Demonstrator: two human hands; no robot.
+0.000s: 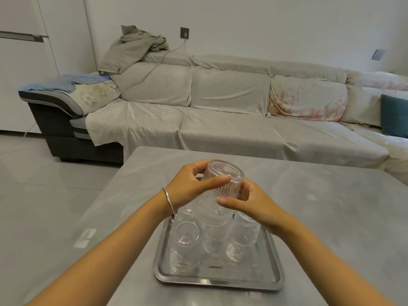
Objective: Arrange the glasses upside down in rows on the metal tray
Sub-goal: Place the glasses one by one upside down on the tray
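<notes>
Both hands, left hand and right hand, gripped a ribbed glass, base up, above the metal tray of glasses on the desk.

we find no readable text, label, brand or number anywhere. small dark mark on metal tray floor, near front rim, possibly stamped lettering, too blurred for us to read. ribbed glasses carry pattern only, no print.
</notes>
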